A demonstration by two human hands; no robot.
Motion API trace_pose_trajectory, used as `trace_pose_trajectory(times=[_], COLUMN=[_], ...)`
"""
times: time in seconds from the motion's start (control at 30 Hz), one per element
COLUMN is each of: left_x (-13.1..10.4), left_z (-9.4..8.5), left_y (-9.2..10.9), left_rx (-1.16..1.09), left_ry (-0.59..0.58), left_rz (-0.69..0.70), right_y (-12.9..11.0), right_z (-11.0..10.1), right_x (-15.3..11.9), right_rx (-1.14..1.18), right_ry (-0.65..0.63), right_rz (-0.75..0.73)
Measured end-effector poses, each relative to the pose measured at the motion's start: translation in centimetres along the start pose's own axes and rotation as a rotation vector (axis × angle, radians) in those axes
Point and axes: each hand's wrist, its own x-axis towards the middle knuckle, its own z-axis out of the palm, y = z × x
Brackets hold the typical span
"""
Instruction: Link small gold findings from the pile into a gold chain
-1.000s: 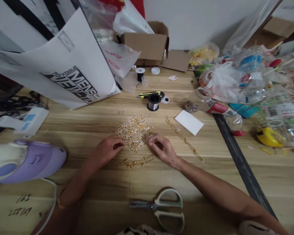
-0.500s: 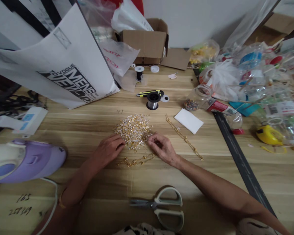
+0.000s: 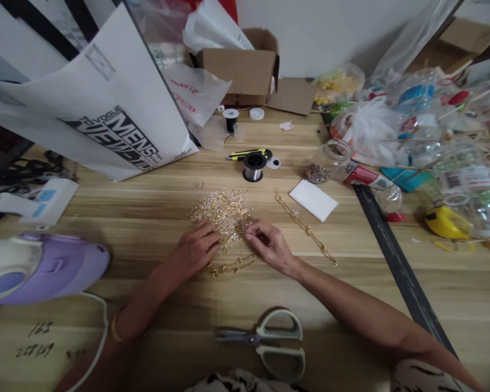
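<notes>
A heap of gold and clear beads (image 3: 220, 209) lies on the wooden table. My left hand (image 3: 198, 247) is at the heap's lower left edge, fingers together with the tips over the beads; anything between them is too small to tell. At the heap's right edge my right hand (image 3: 269, 245) is closed in a pinch, and what it grips cannot be made out. Just below the heap, between both hands, lies a gold beaded chain (image 3: 232, 267). A second gold chain (image 3: 307, 230) stretches out to the right of my right hand.
Scissors (image 3: 261, 340) lie near the front edge. Behind the beads are a wire spool (image 3: 253, 167), a cutter (image 3: 245, 154) and a bead jar (image 3: 329, 160). White paper (image 3: 313, 200) is at right, a purple iron (image 3: 57, 267) at left. Plastic packaging (image 3: 424, 130) fills the back right.
My left hand has moved right and slightly up, onto the lower left edge of the bead heap. My right hand stays almost where it was, still pinched.
</notes>
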Motion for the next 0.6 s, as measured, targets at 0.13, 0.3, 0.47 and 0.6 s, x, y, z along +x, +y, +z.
trace_pose_trajectory(times=[0.13,0.3,0.47,0.6], left_x=[0.5,1.4,2.6,3.1], left_z=[0.2,0.3,0.2,0.0], left_y=[0.4,0.9,1.3,1.5], left_rx=[0.036,0.075,-0.046,-0.224], left_ry=[-0.052,-0.057,0.026,0.102], left_rz=[0.035,0.058,0.036,-0.029], right_y=[-0.2,-0.1,0.1,0.1], right_z=[0.0,0.0,-0.1,-0.1], right_x=[0.1,0.0,0.0,0.1], right_rx=[0.012,0.048,0.116,0.171], right_ry=[0.011,0.015,0.045,0.046], right_rz=[0.007,0.038,0.078,0.115])
